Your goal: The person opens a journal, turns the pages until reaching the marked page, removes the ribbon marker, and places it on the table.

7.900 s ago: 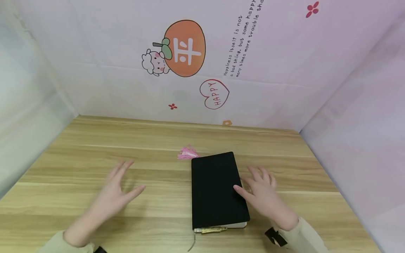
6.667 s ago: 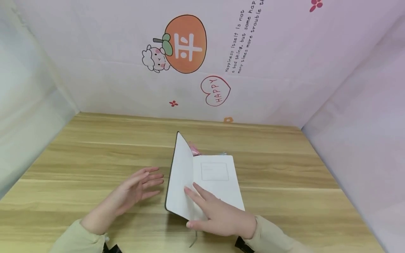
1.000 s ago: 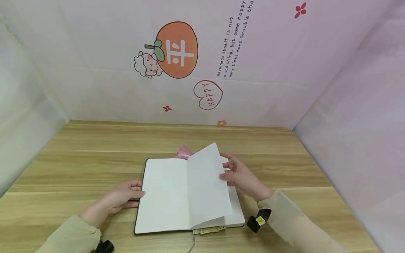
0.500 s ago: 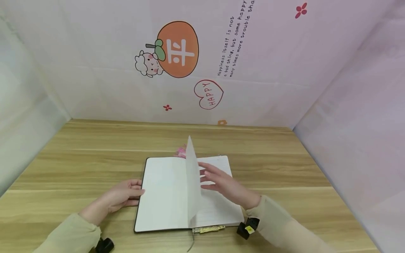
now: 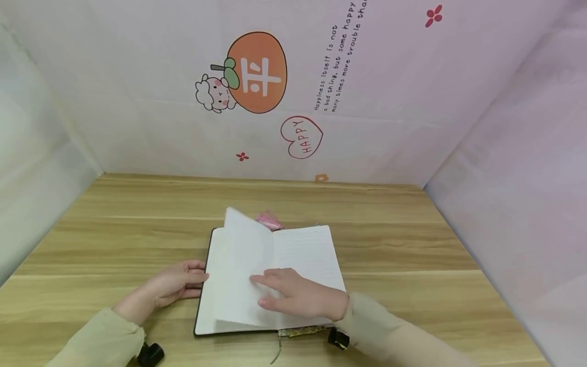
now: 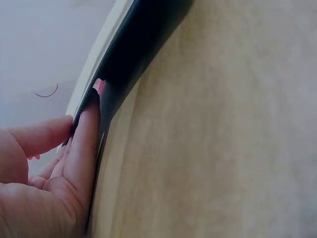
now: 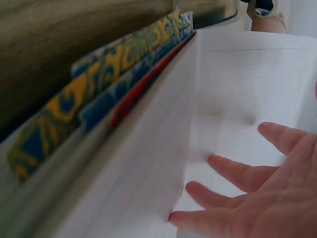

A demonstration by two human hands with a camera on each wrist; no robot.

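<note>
A black-covered notebook [image 5: 307, 250] lies spread on the wooden table, its right page faintly ruled. My left hand [image 5: 176, 283] pinches the left cover edge, thumb on top and fingers underneath; the left wrist view shows the black cover [image 6: 143, 39] slightly raised there. A loose white page [image 5: 240, 265] leans over the left half, its outer edge lifted. Across it reaches my right hand [image 5: 298, 295], fingers extended and spread against the page. In the right wrist view the fingertips [image 7: 218, 161] meet the ruled side of that page.
Patterned yellow and blue strips [image 7: 124, 54] stick out at the notebook's lower edge, beside a thin grey ribbon [image 5: 278, 351]. A pink tassel [image 5: 269, 220] lies beyond the top edge. Printed cloth walls [image 5: 367, 142] enclose the wooden table [image 5: 390, 229] at the back and sides.
The notebook went from closed to open. Over the last second my right hand has swept a page from the right side, through upright, to the left. My left hand stays at the cover edge.
</note>
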